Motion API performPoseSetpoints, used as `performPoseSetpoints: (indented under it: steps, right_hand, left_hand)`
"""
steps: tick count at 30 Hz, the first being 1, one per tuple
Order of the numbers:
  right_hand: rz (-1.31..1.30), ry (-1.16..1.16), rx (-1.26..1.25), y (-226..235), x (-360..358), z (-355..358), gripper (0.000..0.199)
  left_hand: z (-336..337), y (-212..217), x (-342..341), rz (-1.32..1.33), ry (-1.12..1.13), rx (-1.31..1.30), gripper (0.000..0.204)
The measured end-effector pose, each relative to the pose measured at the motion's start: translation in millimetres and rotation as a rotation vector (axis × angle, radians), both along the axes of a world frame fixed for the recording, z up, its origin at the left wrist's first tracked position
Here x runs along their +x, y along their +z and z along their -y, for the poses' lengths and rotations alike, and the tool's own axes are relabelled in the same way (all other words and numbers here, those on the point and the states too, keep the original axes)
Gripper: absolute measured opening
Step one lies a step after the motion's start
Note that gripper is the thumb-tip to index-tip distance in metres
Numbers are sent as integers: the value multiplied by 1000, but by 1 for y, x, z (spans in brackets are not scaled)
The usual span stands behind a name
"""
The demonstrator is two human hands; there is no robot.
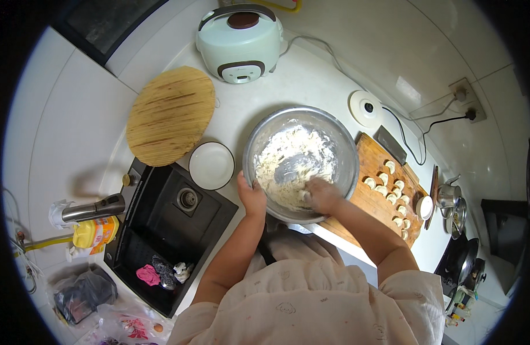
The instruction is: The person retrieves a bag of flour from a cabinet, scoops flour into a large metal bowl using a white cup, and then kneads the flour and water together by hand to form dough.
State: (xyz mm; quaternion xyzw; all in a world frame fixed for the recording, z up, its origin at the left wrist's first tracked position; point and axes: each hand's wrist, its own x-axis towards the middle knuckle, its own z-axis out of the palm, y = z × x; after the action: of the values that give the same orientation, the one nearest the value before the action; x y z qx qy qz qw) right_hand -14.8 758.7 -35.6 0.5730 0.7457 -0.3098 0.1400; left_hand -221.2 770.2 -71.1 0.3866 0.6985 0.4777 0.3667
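Note:
A large metal bowl [351, 138] stands near the counter's front edge, with a loose, crumbly mix of flour and dough [296, 135] inside. My left hand [252, 194] grips the bowl at its left rim, the thumb by the edge and the other fingers mostly hidden against the outer wall. Inside the bowl, at the lower right, my right hand [323, 195] reaches into the flour mix. Motion smears its fingers, so I cannot make out whether they hold anything. Dough streaks whiten the bowl's bottom.
Right of the bowl, a wooden board [365, 198] bears several dumplings [391, 197], a cleaver [390, 145] and a small white bowl [424, 207]. To the left are a white bowl [211, 166], a round wooden board [172, 115] and a black sink [155, 221]. A rice cooker [239, 46] stands behind.

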Motion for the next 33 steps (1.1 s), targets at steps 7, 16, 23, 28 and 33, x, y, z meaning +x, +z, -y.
performPoseSetpoints:
  steps: [7, 16, 23, 28, 33]
  right_hand:
    - [-192, 142, 15, 2, -40, 9, 53]
    - [130, -130, 334, -5, -5, -20, 51]
    - [-228, 37, 148, -12, -47, 16, 46]
    - [31, 11, -15, 5, -23, -33, 50]
    - [263, -25, 198, 6, 25, -50, 54]
  left_hand:
    - [0, 9, 0, 40, -7, -19, 39]
    - [3, 0, -2, 26, -23, 21, 41]
    - [2, 2, 1, -28, 37, 6, 43]
    - [5, 0, -2, 51, 12, -3, 43]
    - [4, 7, 0, 64, -2, 3, 43]
